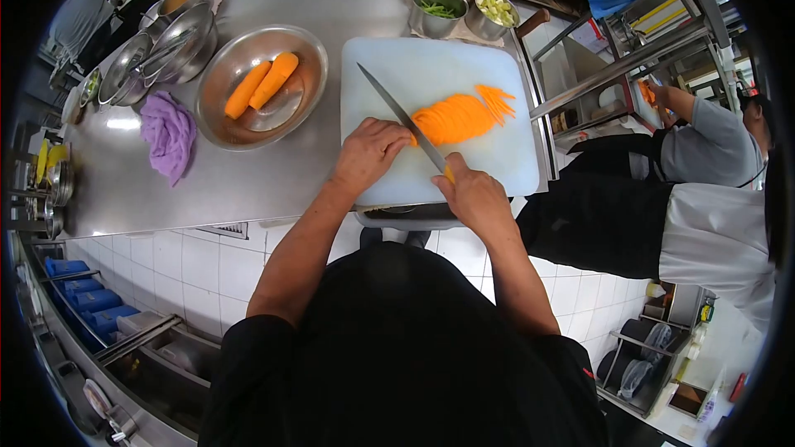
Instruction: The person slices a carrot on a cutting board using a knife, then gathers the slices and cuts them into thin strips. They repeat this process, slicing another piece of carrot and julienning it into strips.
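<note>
My right hand (476, 197) is closed round the yellow handle of a long kitchen knife (387, 96), whose blade points away and to the left over a white cutting board (497, 167). Curled fingers of my left hand (369, 151) press on a small carrot end (414, 141), just left of the blade. Right of the blade, thin carrot slices (455, 118) lie fanned in an overlapping row, with a few cut strips (497, 102) at its far end. Two peeled carrots (262, 84) rest in a steel bowl (217, 64) to the left.
Behind the board stand several steel pots of cut vegetables, one with green pieces (436, 13). A purple cloth (168, 134) and steel bowls (199, 33) with a whisk occupy the counter's left. Two people are on the right, one wearing a black apron (609, 215).
</note>
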A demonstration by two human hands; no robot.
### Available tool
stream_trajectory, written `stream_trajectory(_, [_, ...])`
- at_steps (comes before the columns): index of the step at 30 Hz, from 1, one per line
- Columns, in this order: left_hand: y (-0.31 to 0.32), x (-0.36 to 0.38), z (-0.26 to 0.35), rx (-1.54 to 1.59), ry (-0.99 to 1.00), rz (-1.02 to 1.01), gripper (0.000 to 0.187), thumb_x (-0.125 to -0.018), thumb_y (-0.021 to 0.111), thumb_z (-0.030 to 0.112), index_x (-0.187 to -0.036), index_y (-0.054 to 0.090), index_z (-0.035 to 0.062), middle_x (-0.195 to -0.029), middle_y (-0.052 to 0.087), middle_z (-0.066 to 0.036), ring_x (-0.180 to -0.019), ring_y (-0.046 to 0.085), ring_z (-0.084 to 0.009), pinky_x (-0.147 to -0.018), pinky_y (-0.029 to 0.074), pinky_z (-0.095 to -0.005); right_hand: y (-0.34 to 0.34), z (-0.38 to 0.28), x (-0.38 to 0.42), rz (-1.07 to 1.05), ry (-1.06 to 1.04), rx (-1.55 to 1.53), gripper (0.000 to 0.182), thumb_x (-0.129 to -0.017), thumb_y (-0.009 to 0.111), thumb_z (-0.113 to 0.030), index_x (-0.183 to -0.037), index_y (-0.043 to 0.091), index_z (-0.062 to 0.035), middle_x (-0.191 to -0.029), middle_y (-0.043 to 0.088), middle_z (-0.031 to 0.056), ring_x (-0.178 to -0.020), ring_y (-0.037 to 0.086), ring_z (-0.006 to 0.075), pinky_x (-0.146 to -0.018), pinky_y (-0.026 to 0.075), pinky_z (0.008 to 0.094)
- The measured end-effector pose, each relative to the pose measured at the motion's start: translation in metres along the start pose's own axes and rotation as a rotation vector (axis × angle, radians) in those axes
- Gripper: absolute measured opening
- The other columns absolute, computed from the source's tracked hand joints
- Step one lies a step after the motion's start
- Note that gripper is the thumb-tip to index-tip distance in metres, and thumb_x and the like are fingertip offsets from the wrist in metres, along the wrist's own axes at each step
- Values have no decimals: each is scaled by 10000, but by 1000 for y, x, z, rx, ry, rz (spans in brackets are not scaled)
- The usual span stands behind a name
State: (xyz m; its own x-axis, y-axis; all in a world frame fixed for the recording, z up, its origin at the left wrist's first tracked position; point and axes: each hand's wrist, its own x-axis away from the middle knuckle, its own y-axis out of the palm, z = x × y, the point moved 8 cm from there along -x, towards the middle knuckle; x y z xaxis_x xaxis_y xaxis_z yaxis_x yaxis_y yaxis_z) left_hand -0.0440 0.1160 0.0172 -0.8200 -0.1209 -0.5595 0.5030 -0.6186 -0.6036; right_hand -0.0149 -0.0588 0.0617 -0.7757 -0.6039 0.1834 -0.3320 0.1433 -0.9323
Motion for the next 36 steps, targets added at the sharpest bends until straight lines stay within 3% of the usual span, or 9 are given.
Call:
stream_trajectory(12, [-2,-2,4,-8,9,-9,89,-898,733,157,-969,709,109,-961,731,-27,-917,657,-253,-848,549,-369,-12,-4,13,25,-70,110,330,-1000,625,-319,-1099,509,-27,-706,682,218,-689,689,431,-624,550,523])
stream_trajectory(36, [2,2,-5,17,-40,-8,93,-905,736,173,-983,719,124,-968,742,-29,-915,685,-259,-837,564,-378,-18,-2,15,-14,-45,92,343,-1000,632,-334,-1095,514,-26,-693,674,217,-693,691,434,-633,547,522])
